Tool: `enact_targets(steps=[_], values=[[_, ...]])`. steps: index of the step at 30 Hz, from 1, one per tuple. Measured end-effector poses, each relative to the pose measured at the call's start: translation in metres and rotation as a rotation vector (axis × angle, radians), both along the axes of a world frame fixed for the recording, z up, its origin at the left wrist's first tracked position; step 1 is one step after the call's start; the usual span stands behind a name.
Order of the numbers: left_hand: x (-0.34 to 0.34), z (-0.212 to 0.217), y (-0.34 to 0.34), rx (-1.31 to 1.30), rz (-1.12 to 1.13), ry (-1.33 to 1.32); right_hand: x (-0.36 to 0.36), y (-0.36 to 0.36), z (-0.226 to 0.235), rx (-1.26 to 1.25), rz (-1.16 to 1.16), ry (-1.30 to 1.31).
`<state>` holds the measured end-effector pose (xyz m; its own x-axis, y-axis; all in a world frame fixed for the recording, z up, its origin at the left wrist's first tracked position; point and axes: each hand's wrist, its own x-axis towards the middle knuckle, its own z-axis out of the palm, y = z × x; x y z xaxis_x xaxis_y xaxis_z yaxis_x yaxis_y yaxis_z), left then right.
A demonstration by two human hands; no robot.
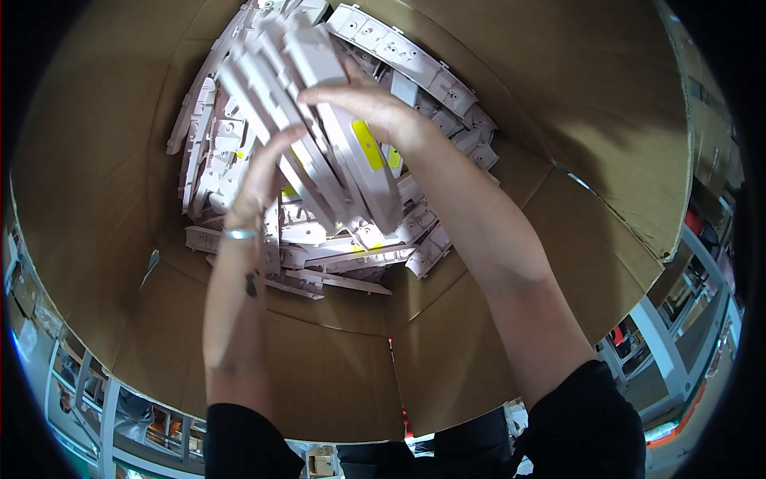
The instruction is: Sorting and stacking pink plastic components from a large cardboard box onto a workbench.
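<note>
Head view: The hands are apart, one on each flank of a stack of white plastic parts (323, 164), which is clamped between them. The left hand (259, 180) bears on the left flank; the right hand (367, 104) grips the right flank, nearer the far end. Exact finger placement on the left side is blurred. The stack lies directly between the hands, above the pile. Its long axis runs obliquely, from far left to near right; the parts lie side by side along that axis. Neither hand is clearly nearer, as both make contact. A yellow label (367, 145) is on the right-hand part.

Container: a deep cardboard box (319, 343), open at the top, surrounds both forearms. It contains a pile of loose white parts (215, 144), lying at mixed angles. One long white part (407, 60) rests beside the far wall.
</note>
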<state>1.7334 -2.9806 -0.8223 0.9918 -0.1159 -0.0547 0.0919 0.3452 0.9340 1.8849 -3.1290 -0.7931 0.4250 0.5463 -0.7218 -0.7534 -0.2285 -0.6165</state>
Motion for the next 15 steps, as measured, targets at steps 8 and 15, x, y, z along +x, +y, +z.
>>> enact_targets(steps=[8,15], values=[[-0.016,0.060,-0.116,-0.772,0.514,0.754,0.016,-0.034,0.045,-0.180,0.533,-0.388],[0.085,0.001,-0.162,-0.980,0.664,0.609,0.098,-0.058,0.000,-0.302,0.835,-0.789]])
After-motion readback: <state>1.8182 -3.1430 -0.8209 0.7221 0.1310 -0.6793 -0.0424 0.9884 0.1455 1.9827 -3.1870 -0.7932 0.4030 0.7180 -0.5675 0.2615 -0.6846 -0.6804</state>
